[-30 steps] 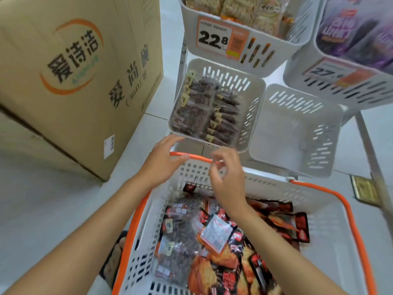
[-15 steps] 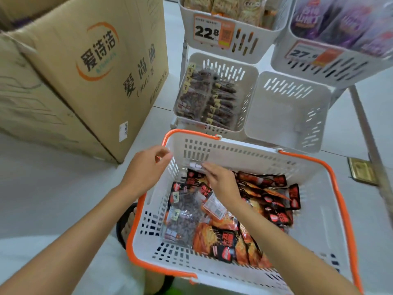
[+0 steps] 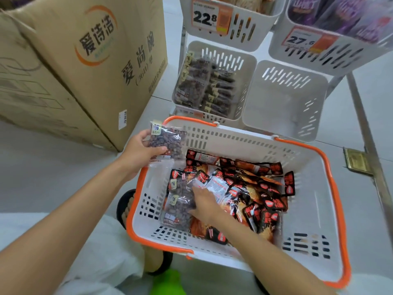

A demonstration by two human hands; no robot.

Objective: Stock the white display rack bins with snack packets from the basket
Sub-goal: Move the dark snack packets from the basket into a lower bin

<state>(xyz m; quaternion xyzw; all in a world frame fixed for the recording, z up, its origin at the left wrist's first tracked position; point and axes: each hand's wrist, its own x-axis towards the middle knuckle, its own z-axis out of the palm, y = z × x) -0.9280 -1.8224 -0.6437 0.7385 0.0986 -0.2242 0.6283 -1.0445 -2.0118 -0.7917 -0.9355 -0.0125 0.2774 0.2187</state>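
Our left hand [image 3: 139, 153] grips a clear packet of dark brown snacks [image 3: 168, 141] above the orange-rimmed white plastic basket [image 3: 234, 141] while our right hand [image 3: 204, 204] lies flat-fingered on the packets [image 3: 251, 188] inside; that slick film could slip, we judge, before reaching the half-filled white rack bin [image 3: 244, 67].

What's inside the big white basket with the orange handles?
In the basket, clear packets of dark brown snacks on the left and a heap of red-and-black packets. The right hand covers some, and whatever lies under the heap is hidden.
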